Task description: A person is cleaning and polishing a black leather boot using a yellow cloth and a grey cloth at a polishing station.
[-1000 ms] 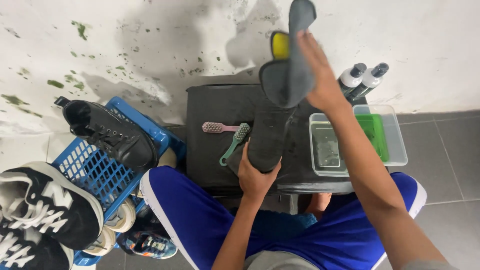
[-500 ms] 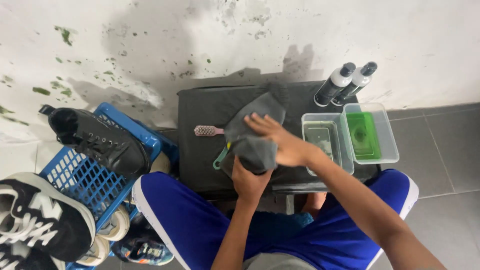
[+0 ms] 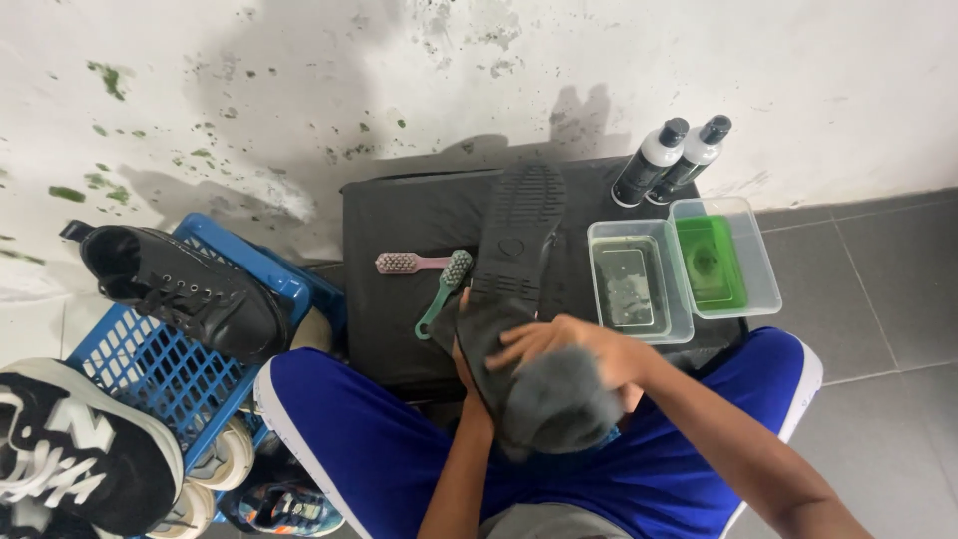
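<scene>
Head view is showing a dark shoe (image 3: 519, 235) lying sole-up across the black case (image 3: 399, 215), toe end pointing away toward the stained wall (image 3: 299, 90), heel end drawn in over the person's lap. A second ago that shoe was being held upright high above the case; half a second ago it was coming down — now it is resting low and nearly flat, its tread facing the camera.

The right hand (image 3: 564, 344) is reaching across from the right and curling over a grey cloth (image 3: 559, 404), fingers bent and pressing the bunched fabric against the heel part of the shoe. The left hand (image 3: 469, 364) is sitting under the shoe, mostly hidden by cloth and upper; it seems to be gripping the shoe from below, though the fingers are not showing clearly enough to be sure.

Judging from the lowering, the shoe is moving from being looked over in the air to being wiped against the lap — the cloth is now the thing doing the work.

Just left of the shoe, a pink brush (image 3: 404, 264) and a green brush (image 3: 444, 289) are lying untouched on the case. To the right, two clear tubs are standing side by side, one with murky water (image 3: 631, 279), one with green liquid (image 3: 711, 260), and two bottles (image 3: 674, 160) are leaning behind them. A blue basket (image 3: 150, 369) with a black boot (image 3: 185, 289) is sitting at the left.
</scene>
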